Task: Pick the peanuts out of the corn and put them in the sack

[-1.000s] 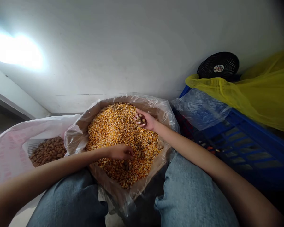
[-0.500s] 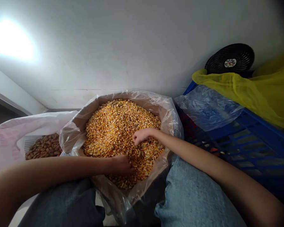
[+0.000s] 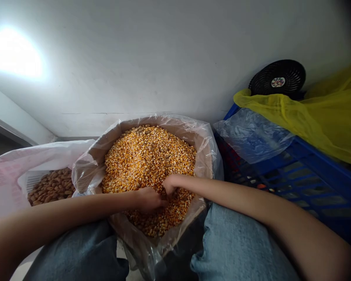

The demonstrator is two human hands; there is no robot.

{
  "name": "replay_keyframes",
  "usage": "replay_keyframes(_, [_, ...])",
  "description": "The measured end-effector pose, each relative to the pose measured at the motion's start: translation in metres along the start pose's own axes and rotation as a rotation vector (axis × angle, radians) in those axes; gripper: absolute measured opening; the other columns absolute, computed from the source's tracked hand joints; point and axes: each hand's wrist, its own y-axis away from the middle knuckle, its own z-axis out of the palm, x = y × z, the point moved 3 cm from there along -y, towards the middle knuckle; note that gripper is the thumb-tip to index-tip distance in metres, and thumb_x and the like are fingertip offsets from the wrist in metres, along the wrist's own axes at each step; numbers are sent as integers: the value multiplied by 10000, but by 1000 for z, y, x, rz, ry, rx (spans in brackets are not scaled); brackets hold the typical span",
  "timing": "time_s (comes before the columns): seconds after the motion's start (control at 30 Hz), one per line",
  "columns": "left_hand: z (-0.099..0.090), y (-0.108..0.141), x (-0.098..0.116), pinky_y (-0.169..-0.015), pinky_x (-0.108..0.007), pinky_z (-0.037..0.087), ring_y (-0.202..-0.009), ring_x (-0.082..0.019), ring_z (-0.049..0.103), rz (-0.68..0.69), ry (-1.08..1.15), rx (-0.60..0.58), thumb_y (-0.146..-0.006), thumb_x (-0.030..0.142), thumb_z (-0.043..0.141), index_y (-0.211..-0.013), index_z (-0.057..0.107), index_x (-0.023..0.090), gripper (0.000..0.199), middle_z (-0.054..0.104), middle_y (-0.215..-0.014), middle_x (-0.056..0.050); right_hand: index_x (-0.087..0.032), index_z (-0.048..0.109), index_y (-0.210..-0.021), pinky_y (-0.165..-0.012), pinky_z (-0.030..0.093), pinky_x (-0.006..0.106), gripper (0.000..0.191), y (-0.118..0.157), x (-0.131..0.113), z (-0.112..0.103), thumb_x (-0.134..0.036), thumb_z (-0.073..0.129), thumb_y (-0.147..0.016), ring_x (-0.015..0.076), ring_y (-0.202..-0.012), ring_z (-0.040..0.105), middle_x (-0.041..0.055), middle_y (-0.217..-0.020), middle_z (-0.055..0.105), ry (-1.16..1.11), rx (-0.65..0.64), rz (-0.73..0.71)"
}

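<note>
Dried corn kernels (image 3: 140, 164) fill a large sack (image 3: 96, 156) lined with clear plastic, standing between my knees. A few unshelled peanuts (image 3: 143, 129) lie on top of the corn at the far side. My left hand (image 3: 150, 200) is low on the near part of the heap, fingers curled down with their tips against the corn. Close beside it on the right, my right hand (image 3: 170, 184) bends down at the wrist, its fingers pressed together and touching the kernels. What either hand holds is hidden.
At left, a white and pink sack (image 3: 46, 154) holds brown shelled nuts (image 3: 54, 187). To the right stands a blue plastic crate (image 3: 310, 156) with clear plastic (image 3: 254, 134), yellow mesh (image 3: 333, 121) and a black fan (image 3: 277, 80) on it. A white wall (image 3: 163, 58) rises behind.
My right hand has moved down and nearer to my left hand, from a fist above the corn to fingers in it. My left hand has risen slightly. The view has shifted a little.
</note>
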Motion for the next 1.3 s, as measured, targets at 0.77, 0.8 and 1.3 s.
replay_keyframes(0.77, [-36, 9, -24, -316, -174, 144, -345, -29, 236, -255, 1338, 158, -697, 502, 503, -768, 426, 182, 337, 343, -522, 83, -150, 459, -671, -285, 156, 135, 226, 75, -21, -66, -372, 455, -716, 2, -304, 237, -69, -488, 404, -628, 213, -109])
replay_keyframes(0.8, [-38, 10, -24, -319, -174, 144, -345, -28, 233, -256, 1345, 168, -695, 500, 507, -776, 421, 183, 339, 336, -519, 85, -146, 471, -685, -285, 152, 134, 230, 77, -22, -67, -371, 438, -724, 2, -304, 223, -69, -483, 400, -656, 188, -137])
replay_keyframes(1.3, [3, -8, -3, -475, -281, 368, -563, -209, 566, -6, -284, 120, -755, 77, 385, -817, 540, 127, 175, 600, -668, -129, -106, 604, -604, -475, 393, 251, 238, 47, -8, -48, -333, 541, -633, 165, -531, 547, 70, -551, 580, 479, 359, 254])
